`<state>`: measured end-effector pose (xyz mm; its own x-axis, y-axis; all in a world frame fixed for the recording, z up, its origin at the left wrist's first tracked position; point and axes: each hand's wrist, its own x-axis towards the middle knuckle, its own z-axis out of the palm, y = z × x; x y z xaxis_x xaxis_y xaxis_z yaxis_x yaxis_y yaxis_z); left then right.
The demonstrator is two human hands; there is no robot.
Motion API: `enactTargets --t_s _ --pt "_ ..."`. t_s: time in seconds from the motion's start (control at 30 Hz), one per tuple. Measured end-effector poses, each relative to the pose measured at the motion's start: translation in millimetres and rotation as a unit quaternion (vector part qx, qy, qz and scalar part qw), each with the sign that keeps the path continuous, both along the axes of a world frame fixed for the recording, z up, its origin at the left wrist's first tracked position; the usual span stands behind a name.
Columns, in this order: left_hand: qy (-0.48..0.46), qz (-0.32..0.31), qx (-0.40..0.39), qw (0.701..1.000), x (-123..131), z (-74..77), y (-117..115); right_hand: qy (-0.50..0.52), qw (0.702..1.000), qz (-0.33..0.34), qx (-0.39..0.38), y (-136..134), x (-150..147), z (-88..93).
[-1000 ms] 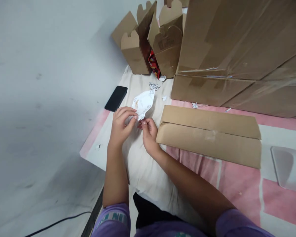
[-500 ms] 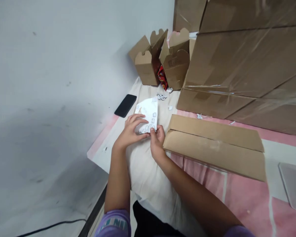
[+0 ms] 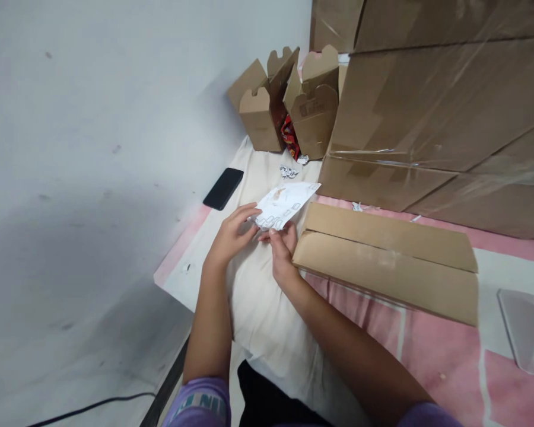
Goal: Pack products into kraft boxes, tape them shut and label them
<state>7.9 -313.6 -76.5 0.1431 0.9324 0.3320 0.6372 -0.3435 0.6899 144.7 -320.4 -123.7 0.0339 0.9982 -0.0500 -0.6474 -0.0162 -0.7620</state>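
A white sticker sheet [image 3: 285, 203] with small printed labels is held between both hands above a cream cloth [image 3: 258, 296]. My left hand [image 3: 232, 236] pinches its left edge, fingers curled around the paper. My right hand [image 3: 282, 252] grips the sheet's lower edge with thumb and fingers closed. The sheet now lies tilted, its far corner pointing right toward a flat folded cardboard box [image 3: 387, 261].
A black phone [image 3: 223, 188] lies on the cloth by the wall. Small open brown boxes [image 3: 289, 107] stand at the back, something red between them. Large taped cartons [image 3: 445, 107] fill the right. Paper scraps [image 3: 289, 172] are scattered. A clear plastic lid [image 3: 527, 332] sits at far right.
The sheet has turned from upright to slanting rightward between my hands. The camera view shifted slightly; hands stay in the same spot.
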Motion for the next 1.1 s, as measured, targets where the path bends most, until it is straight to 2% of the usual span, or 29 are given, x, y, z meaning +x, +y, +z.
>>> enactTargets --t_s 0.17,0.37,0.53,0.67,0.87,1.1 --pt "0.006 0.003 0.012 1.000 2.3 3.2 -3.4 -0.053 0.998 0.025 -0.035 5.1 -2.0 -1.4" --pt "0.034 -0.007 -0.059 0.998 9.8 6.1 -4.3 -0.091 0.991 0.023 -0.092 5.6 -2.1 0.6" --pt "0.048 0.036 -0.067 0.996 18.4 8.5 -4.8 -0.101 0.989 0.022 -0.103 8.0 -2.7 5.4" --pt "0.052 0.073 -0.064 0.994 24.8 9.7 -4.2 -0.084 0.985 0.044 -0.146 8.4 -1.6 8.4" --pt "0.063 0.113 -0.006 0.992 26.9 13.1 -6.4 -0.093 0.981 0.042 -0.168 4.3 -2.2 9.5" --pt "0.046 0.084 -0.019 0.995 39.3 15.2 -10.3 -0.096 0.980 0.056 -0.166 0.8 3.2 15.8"
